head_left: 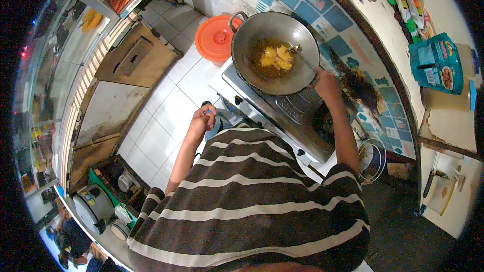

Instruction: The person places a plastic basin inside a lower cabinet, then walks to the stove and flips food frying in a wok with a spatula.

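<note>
My right hand (327,85) grips the handle of a metal spatula (305,60) at the near right rim of a wok (246,65). The spatula's head rests in the wok, touching or very near several yellow-orange fried pieces (277,58) in dark oil. The wok sits on the left burner of a two-burner gas stove (292,113). My left hand (203,119) hangs in front of the stove's left end with its fingers curled in, and nothing shows in it. A dark round-topped object (205,104) is just beyond its fingers, partly hidden.
An orange lidded bucket (218,40) stands left of the wok. Blue-and-white tiled wall (322,7) rises behind the stove, with a ledge holding a teal pouch (436,64) and several sachets (409,5). Worn wooden cabinets (133,63) and stacked dishes (126,181) are on the left.
</note>
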A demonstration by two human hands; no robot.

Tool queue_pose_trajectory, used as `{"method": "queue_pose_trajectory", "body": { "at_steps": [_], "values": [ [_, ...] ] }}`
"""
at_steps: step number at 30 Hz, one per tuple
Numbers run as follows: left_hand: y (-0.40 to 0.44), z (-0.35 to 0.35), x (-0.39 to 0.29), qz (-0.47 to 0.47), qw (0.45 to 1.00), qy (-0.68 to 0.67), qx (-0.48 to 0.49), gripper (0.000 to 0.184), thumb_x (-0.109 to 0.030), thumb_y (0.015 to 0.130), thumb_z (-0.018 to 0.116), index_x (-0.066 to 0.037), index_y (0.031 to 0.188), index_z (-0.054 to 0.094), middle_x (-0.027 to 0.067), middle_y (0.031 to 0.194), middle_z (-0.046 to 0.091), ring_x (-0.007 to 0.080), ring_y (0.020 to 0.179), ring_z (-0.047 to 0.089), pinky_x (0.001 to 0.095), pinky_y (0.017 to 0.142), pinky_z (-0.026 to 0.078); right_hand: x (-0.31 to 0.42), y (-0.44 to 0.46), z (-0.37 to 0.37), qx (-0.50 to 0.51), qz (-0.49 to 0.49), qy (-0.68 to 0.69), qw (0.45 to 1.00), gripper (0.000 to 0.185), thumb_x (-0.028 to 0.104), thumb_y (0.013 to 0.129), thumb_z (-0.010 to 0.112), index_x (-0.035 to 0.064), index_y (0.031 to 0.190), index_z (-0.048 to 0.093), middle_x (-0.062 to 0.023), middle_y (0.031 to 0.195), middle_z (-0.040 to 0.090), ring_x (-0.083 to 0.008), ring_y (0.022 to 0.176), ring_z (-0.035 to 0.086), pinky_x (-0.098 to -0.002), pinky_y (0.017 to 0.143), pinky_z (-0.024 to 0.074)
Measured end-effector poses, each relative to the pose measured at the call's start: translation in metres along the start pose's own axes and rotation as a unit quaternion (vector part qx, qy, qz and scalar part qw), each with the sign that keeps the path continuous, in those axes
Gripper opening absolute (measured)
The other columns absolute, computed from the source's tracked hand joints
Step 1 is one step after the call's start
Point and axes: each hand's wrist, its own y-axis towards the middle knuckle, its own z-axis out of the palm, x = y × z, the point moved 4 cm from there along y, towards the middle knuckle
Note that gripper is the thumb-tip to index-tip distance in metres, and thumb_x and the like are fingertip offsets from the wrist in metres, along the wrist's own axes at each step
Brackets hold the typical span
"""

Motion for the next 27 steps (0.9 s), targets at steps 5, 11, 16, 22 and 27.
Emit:
{"method": "queue_pose_trajectory", "body": {
  "at_steps": [5,11,16,22,27],
  "values": [
    [0.0,0.002,-0.002,-0.001,1.0,0.006,-0.004,0.023,0.004,0.065,0.035,-0.006,0.082,0.048,-0.0056,0.051,0.031,0.0062,0.044,0.028,0.0213,0.042,0.021,0.026,-0.014,-0.033,0.014,0.02,-0.002,1.0,0.036,0.009,0.08,0.047,0.0138,0.115,0.056,-0.0237,0.09,0.06,-0.0386,0.086,0.059,-0.0464,0.074,0.0481],
    [0.003,0.0,-0.002,0.005,1.0,-0.005,-0.002,0.027,0.008,0.068,0.032,-0.007,0.085,0.048,-0.0039,0.052,0.034,0.0061,0.045,0.029,0.0213,0.041,0.02,-0.001,0.006,0.011,-0.063,-0.03,0.005,0.998,0.036,0.012,0.074,0.06,0.0111,0.11,0.06,-0.0205,0.085,0.063,-0.039,0.08,0.061,-0.0458,0.073,0.0506],
    [0.004,-0.001,-0.003,0.006,1.0,-0.013,0.005,0.027,0.008,0.069,0.032,-0.006,0.085,0.048,-0.004,0.052,0.032,0.0063,0.044,0.027,0.0213,0.041,0.02,0.005,0.014,0.025,0.015,-0.012,-0.03,0.999,0.04,0.005,0.077,0.052,0.013,0.115,0.057,-0.0216,0.097,0.06,-0.038,0.09,0.058,-0.0452,0.078,0.047],
    [0.007,0.001,-0.006,0.0,1.0,-0.017,0.013,0.026,0.007,0.07,0.032,-0.006,0.085,0.047,-0.0039,0.052,0.031,0.0062,0.044,0.027,0.0219,0.041,0.02,0.006,0.007,0.037,-0.022,-0.017,-0.018,0.999,0.041,0.004,0.076,0.053,0.0151,0.116,0.057,-0.0222,0.096,0.06,-0.038,0.089,0.058,-0.045,0.078,0.0477],
    [0.009,0.008,-0.013,-0.001,1.0,-0.003,0.023,0.025,0.007,0.069,0.032,-0.006,0.085,0.048,-0.004,0.051,0.031,0.0062,0.044,0.027,0.022,0.041,0.019,0.019,0.005,0.019,0.025,-0.002,0.003,1.0,0.044,0.002,0.075,0.052,0.0141,0.117,0.055,-0.02,0.094,0.061,-0.0351,0.086,0.06,-0.0441,0.076,0.0478]
  ]
}}
